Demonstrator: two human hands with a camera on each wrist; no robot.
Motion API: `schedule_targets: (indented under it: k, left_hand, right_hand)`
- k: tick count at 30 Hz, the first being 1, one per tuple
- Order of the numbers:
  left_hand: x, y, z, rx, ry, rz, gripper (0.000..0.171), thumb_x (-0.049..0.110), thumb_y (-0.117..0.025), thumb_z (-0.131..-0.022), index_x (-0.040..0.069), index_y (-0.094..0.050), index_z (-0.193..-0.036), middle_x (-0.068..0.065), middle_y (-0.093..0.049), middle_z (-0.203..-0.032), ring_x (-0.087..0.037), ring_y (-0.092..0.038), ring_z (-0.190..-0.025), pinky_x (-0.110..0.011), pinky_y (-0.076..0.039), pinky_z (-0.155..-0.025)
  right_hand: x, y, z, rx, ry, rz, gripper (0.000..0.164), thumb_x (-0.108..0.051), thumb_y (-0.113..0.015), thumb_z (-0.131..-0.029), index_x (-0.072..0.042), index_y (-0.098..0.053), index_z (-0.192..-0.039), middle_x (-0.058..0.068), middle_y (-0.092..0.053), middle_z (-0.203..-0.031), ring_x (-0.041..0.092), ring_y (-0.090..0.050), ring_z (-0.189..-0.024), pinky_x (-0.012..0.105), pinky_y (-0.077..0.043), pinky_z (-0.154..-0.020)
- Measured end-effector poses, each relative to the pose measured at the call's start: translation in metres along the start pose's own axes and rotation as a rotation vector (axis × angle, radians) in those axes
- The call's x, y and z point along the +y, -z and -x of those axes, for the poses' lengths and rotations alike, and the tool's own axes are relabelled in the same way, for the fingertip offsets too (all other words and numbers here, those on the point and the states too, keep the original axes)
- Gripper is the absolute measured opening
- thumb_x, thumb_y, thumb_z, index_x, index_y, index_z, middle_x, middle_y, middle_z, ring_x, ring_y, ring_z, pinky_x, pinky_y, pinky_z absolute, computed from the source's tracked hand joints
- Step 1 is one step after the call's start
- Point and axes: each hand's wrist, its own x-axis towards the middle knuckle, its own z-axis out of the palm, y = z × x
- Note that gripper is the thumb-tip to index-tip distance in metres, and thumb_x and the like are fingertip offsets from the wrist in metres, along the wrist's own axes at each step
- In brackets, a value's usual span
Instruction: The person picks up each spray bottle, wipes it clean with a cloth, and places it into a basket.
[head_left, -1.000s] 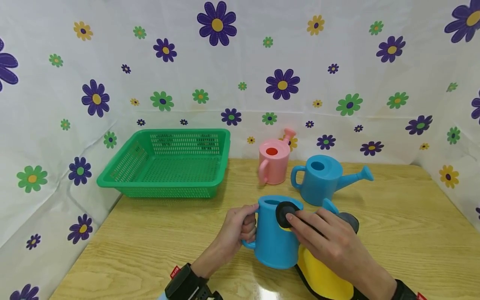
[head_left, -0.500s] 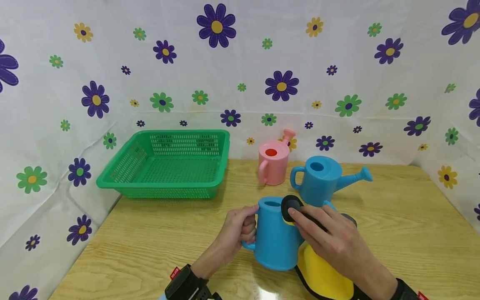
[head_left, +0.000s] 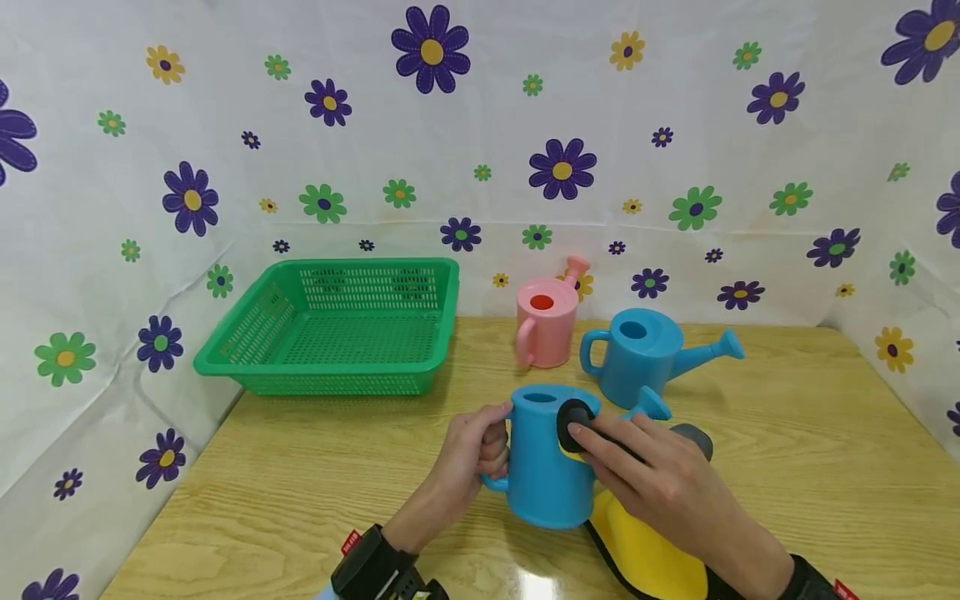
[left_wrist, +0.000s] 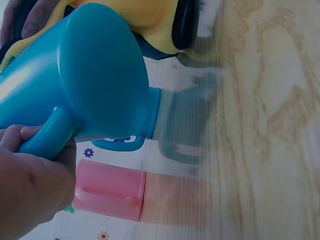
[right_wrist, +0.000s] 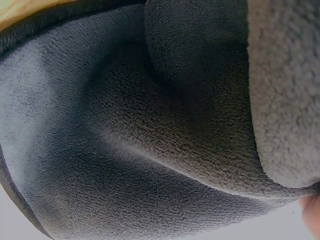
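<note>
My left hand [head_left: 480, 458] grips the handle of a blue watering can [head_left: 551, 467], held upright over the table in the head view. The left wrist view shows this watering can [left_wrist: 105, 70] from below, its smooth base toward the camera. My right hand [head_left: 667, 483] holds a yellow and dark grey cloth [head_left: 645, 550] against the can's side near the top rim. Most of the cloth hangs down below that hand. Dark fleecy folds of the cloth [right_wrist: 150, 125] fill the right wrist view. The can's spout sticks out behind the right hand, partly hidden.
Behind the hands, a second blue watering can [head_left: 641, 358] and a pink watering can [head_left: 547, 325] stand on the wooden table [head_left: 300, 467]. A green plastic basket [head_left: 337, 383] sits at the back left. Flower-printed white sheeting [head_left: 480, 108] closes off the back and sides.
The held can has risen slightly, and its spout end shows more above the right hand. The cloth under my right fingers slid right along the can, then back left.
</note>
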Motion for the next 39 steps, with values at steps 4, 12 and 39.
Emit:
schedule_targets:
  k: [4,12,39]
  left_hand:
    - [0.002,0.001,0.000,0.030,0.001,0.022,0.056,0.031,-0.055,-0.103,0.017,-0.026,-0.057,0.010,-0.025,-0.049,-0.006,-0.026,-0.042,-0.021,-0.029,-0.050]
    - [0.009,0.002,-0.004,0.086,-0.030,0.085,0.056,0.033,-0.053,-0.103,0.018,-0.025,-0.057,0.011,-0.025,-0.048,-0.005,-0.026,-0.041,-0.021,-0.027,-0.050]
    - [0.011,0.009,-0.006,0.179,0.009,0.267,0.048,0.038,-0.045,-0.105,0.020,-0.030,-0.063,0.012,-0.026,-0.049,-0.004,-0.025,-0.041,-0.020,-0.029,-0.051]
  right_hand:
    - [-0.002,-0.003,0.001,0.000,0.013,-0.019,0.045,-0.038,-0.042,-0.110,-0.008,-0.070,-0.127,0.004,-0.074,-0.109,0.017,-0.066,-0.084,0.026,-0.058,-0.075]
    - [-0.005,-0.007,0.001,0.029,0.066,-0.039,0.042,-0.035,-0.043,-0.110,-0.008,-0.072,-0.125,0.001,-0.075,-0.105,0.013,-0.063,-0.079,0.022,-0.055,-0.071]
    - [-0.010,-0.014,0.008,-0.019,0.126,-0.018,0.044,-0.034,-0.037,-0.112,-0.013,-0.073,-0.123,-0.003,-0.075,-0.104,0.010,-0.055,-0.075,0.018,-0.047,-0.067]
